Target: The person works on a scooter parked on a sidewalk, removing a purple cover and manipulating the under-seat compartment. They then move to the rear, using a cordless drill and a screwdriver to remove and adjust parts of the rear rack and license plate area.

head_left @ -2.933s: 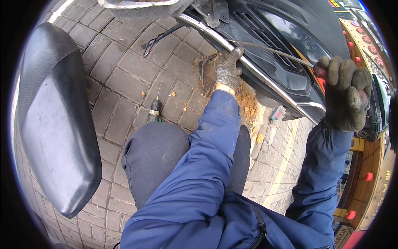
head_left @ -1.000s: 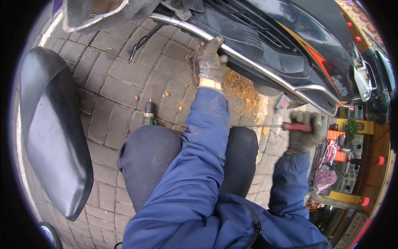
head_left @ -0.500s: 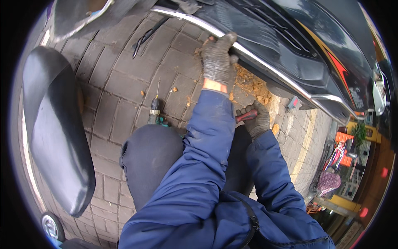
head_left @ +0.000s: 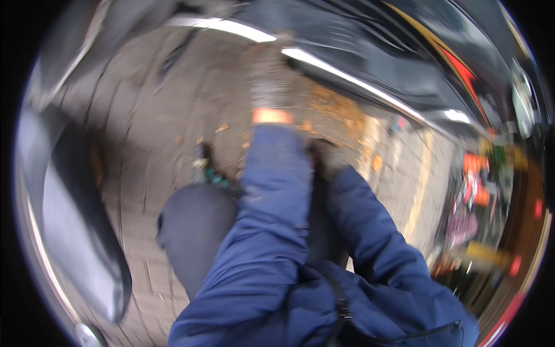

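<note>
The silver rail (head_left: 352, 78) edges the near side of the black scooter (head_left: 370, 43), curving from far left toward the right; the gloved left hand (head_left: 270, 75) overlaps this edge, thumb side uppermost, though blur keeps me from telling how tightly the fingers close; the right hand (head_left: 332, 157) sits nearer, just right of the left sleeve (head_left: 272, 196), with that sleeve bounding its room on the left; whether it is wide, narrow or holding something I cannot tell; tan crumbs (head_left: 341, 110) lie beneath the rail, beyond the right hand; a drill (head_left: 200, 161) rests just beyond the left knee (head_left: 196, 222); a broad stretch of brick paving (head_left: 144, 173) separates that knee from the black seat (head_left: 84, 225) at far left; more paving runs right of the right sleeve (head_left: 376, 225), crossed by a yellow line (head_left: 418, 208).
</note>
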{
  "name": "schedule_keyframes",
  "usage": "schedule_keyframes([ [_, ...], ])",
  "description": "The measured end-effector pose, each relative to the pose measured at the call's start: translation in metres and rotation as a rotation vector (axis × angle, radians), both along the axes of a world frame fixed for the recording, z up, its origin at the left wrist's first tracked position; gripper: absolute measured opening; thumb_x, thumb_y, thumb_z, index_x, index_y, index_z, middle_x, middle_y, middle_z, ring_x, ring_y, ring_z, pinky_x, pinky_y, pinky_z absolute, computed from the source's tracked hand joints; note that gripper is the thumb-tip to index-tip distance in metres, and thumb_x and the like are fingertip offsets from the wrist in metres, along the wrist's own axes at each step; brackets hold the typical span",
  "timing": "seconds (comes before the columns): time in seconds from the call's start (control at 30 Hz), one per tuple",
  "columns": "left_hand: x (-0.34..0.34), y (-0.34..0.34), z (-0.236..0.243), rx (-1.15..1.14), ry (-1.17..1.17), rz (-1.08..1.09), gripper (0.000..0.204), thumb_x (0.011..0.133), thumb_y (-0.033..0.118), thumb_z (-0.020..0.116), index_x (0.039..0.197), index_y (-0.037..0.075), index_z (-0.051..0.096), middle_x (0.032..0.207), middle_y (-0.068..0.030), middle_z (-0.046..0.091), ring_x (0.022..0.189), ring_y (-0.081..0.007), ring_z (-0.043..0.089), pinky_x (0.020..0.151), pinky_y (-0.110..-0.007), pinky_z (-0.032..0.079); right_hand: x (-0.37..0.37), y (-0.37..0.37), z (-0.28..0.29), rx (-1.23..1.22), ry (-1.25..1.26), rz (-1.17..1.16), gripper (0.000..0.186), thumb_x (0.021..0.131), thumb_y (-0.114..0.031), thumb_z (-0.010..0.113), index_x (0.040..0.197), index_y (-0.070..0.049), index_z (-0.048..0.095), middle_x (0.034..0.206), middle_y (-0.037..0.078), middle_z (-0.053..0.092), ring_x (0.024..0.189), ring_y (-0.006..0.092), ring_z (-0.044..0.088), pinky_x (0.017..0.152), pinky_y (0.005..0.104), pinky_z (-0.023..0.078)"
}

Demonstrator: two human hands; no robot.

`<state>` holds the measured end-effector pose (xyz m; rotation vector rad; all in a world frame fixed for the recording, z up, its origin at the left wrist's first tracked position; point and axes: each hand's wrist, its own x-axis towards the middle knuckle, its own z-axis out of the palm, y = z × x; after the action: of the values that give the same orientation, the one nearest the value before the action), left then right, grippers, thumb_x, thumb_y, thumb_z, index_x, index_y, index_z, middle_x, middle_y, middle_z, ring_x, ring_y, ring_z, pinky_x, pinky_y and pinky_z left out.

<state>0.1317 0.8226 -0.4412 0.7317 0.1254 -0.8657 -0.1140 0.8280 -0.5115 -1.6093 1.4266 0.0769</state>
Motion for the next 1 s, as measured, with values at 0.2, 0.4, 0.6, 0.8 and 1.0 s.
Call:
schedule_keyframes([
  [0.2, 0.0, -0.011, 0.004, -0.239, 0.009, 0.079, 0.029, 0.078, 0.029, 0.073, 0.092, 0.007, 0.059, 0.081, -0.0035, 0.061, 0.059, -0.0123, 0.057, 0.035, -0.022, 0.029, 0.001, 0.004, 0.005, 0.4, -0.42, -0.488, 0.026, 0.092, -0.022, 0.063, 0.102, 0.002, 0.055, 0.071, 0.015, 0.06, 0.053, 0.0315, 0.062, 0.045, 0.0431, 0.05],
  [0.4, 0.005, -0.009, 0.001, -0.157, 0.027, -0.013, 0.036, 0.081, 0.037, 0.068, 0.102, 0.009, 0.06, 0.092, -0.0045, 0.065, 0.068, -0.0137, 0.059, 0.037, -0.022, 0.033, -0.003, 0.001, -0.023, 0.344, -0.435, -0.494, 0.027, 0.091, -0.021, 0.065, 0.102, 0.002, 0.058, 0.073, 0.015, 0.062, 0.055, 0.0299, 0.062, 0.05, 0.0401, 0.052],
  [0.6, 0.003, -0.005, 0.013, 0.037, -0.12, 0.008, 0.051, 0.083, 0.048, 0.061, 0.115, 0.007, 0.055, 0.097, -0.0074, 0.062, 0.075, -0.0192, 0.06, 0.047, -0.029, 0.04, -0.034, -0.002, -0.01, 0.311, -0.522, -0.462, 0.035, 0.096, -0.031, 0.056, 0.099, 0.003, 0.06, 0.08, 0.018, 0.067, 0.065, 0.0317, 0.067, 0.062, 0.0421, 0.055],
  [0.8, -0.002, 0.002, 0.01, 0.2, -0.202, 0.017, 0.036, 0.085, 0.053, 0.058, 0.094, 0.017, 0.057, 0.066, 0.006, 0.056, 0.061, -0.0194, 0.057, 0.045, -0.028, 0.032, -0.104, -0.068, 0.02, 0.383, -0.858, -0.693, 0.02, 0.087, -0.022, 0.067, 0.098, -0.007, 0.059, 0.084, 0.011, 0.061, 0.083, 0.0312, 0.064, 0.079, 0.0547, 0.055],
  [1.0, -0.059, 0.007, -0.027, 0.404, -0.246, 0.131, 0.045, 0.092, 0.053, 0.054, 0.085, 0.009, 0.059, 0.067, -0.0058, 0.062, 0.054, -0.0151, 0.055, 0.045, -0.028, 0.041, -0.211, -0.093, -0.059, 0.484, -0.69, -0.861, 0.019, 0.091, -0.024, 0.06, 0.097, -0.006, 0.055, 0.083, 0.012, 0.055, 0.08, 0.0338, 0.057, 0.079, 0.0586, 0.05],
])
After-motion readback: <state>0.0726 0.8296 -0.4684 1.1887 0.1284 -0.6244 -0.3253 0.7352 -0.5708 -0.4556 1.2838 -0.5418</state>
